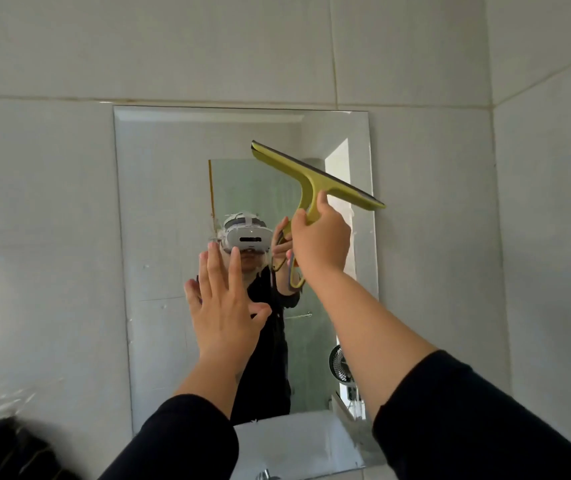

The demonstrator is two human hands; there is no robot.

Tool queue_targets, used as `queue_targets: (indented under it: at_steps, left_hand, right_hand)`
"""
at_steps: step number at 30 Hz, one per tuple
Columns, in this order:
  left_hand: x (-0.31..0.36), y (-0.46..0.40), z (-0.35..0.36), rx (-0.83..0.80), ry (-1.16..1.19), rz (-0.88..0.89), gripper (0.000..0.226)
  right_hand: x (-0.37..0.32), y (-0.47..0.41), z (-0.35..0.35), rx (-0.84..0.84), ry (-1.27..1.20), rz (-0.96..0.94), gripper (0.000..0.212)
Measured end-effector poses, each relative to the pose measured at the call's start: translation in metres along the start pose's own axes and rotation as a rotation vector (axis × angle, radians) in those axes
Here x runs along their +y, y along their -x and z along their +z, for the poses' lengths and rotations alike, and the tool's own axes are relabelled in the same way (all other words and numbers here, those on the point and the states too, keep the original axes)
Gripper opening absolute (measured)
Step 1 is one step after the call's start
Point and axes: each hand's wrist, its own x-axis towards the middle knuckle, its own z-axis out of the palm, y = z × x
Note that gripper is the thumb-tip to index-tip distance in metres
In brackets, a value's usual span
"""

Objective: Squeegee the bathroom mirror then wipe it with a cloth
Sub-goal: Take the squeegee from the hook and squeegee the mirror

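A frameless rectangular mirror (159, 202) hangs on the grey tiled wall ahead. My right hand (322, 237) grips the handle of a yellow-green squeegee (306, 174), raised before the mirror's upper right part. Its blade is tilted, running from upper left down to the right, past the mirror's right edge. My left hand (221, 306) is held up flat in front of the mirror's middle, fingers spread, holding nothing. Whether the blade or the left palm touches the glass cannot be told. No cloth is visible.
Large grey wall tiles (52, 237) surround the mirror, and a side wall (554, 202) meets them at the right. A dark blurred object (10, 448) lies at the lower left. The mirror reflects a person in black, a shower screen and a small fan.
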Motion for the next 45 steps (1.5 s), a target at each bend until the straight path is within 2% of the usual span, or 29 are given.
queue_targets:
  at_steps: [5,12,16,22,30,35,40,45]
  left_hand:
    - [-0.026,0.001,-0.010,0.020,0.004,-0.063,0.096]
    - [-0.060,0.011,-0.016,-0.005,-0.009,-0.153,0.099]
    - [-0.068,0.025,-0.014,-0.083,-0.015,-0.250,0.107]
    - [-0.069,0.035,-0.011,-0.100,0.019,-0.301,0.104]
    - [-0.061,0.040,-0.004,-0.040,0.078,-0.321,0.103]
    - [-0.037,0.040,-0.003,-0.057,0.108,-0.256,0.102]
    - [-0.008,0.041,-0.002,-0.102,0.109,-0.164,0.103]
    - [0.017,0.043,0.006,-0.128,0.083,-0.052,0.105]
  right_hand:
    - [-0.017,0.028,0.042,-0.056,-0.066,-0.064,0.051]
    - [-0.041,0.060,0.078,-0.186,0.001,-0.208,0.050]
    - [-0.048,0.074,0.084,-0.275,0.149,-0.377,0.048]
    - [-0.038,0.056,0.065,-0.321,0.436,-0.504,0.047]
    - [-0.029,0.020,0.027,-0.316,0.676,-0.526,0.058]
    - [-0.018,0.013,-0.011,-0.336,0.725,-0.465,0.049]
    - [0.002,0.000,-0.039,-0.308,0.759,-0.410,0.053]
    - [0.023,-0.010,-0.068,-0.276,0.758,-0.308,0.049]
